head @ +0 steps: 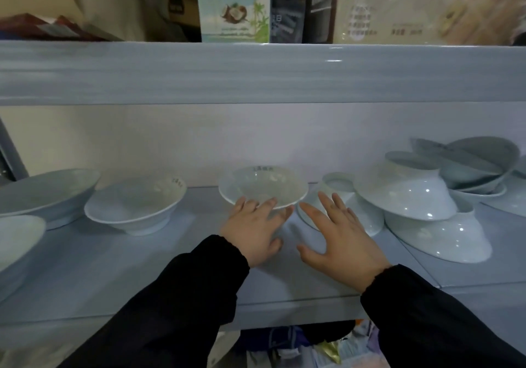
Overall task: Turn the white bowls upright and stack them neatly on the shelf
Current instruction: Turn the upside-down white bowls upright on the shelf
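My hands: two, left hand point(252, 232) and right hand point(340, 242). Black sleeves point(182, 296): two. Upright white bowls: four; far-left bowl point(48, 194), edge bowl point(17, 239) cut off by frame, third bowl point(133, 205), centre bowl point(263, 185). Overturned: three; rear overturned bowl point(341, 185), top overturned bowl point(407, 191), bottom overturned bowl point(444, 239). Tilted pile point(478, 165) back right: at least three, exact count unclear. Above: one coconut carton point(233, 5), one wrapped box point(412, 5).

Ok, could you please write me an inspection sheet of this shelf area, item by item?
Surface: pale blue-grey shelf.
Job's things: centre bowl and left bowls upright; overturned bowls piled at right; tilted bowl pile behind them.
Clutter: nothing seen.
Hands: left hand open, fingers at centre bowl's near rim; right hand open, spread, near the overturned bowls.
Cables: nothing seen.
Surroundings: coconut carton and wrapped box on upper shelf; packets below.
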`<action>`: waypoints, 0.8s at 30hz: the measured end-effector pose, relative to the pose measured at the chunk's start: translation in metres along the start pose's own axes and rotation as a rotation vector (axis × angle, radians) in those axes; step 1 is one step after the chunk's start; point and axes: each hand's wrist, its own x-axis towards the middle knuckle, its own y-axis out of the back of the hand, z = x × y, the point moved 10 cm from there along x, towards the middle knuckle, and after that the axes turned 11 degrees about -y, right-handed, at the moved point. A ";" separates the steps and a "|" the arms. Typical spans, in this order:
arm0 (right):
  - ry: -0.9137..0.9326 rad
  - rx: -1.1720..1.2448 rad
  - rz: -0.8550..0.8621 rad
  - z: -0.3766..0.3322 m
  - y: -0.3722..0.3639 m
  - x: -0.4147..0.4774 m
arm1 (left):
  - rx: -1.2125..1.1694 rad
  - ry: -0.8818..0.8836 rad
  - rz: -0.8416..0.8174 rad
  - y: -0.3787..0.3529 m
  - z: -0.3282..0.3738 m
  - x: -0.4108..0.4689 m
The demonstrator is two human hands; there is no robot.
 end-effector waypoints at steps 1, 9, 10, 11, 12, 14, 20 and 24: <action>-0.004 -0.002 0.005 -0.003 0.000 0.002 | -0.004 -0.005 0.007 0.001 -0.001 0.000; -0.029 -0.019 0.012 -0.028 -0.008 0.022 | -0.034 -0.006 0.062 0.006 -0.020 -0.014; -0.032 -0.022 0.013 -0.031 -0.009 0.023 | -0.036 -0.004 0.061 0.005 -0.025 -0.016; -0.035 -0.031 0.012 -0.035 -0.010 0.023 | -0.038 -0.001 0.061 0.004 -0.030 -0.018; -0.039 -0.040 0.006 -0.037 -0.013 0.024 | -0.038 0.001 0.062 0.002 -0.036 -0.021; -0.050 -0.036 0.001 -0.041 -0.016 0.024 | -0.027 0.002 0.066 0.000 -0.046 -0.026; -0.103 -0.057 0.005 -0.044 -0.023 0.023 | -0.044 0.011 0.051 -0.007 -0.071 -0.036; -0.136 -0.071 0.006 -0.043 -0.024 0.017 | -0.047 -0.014 0.068 -0.008 -0.075 -0.037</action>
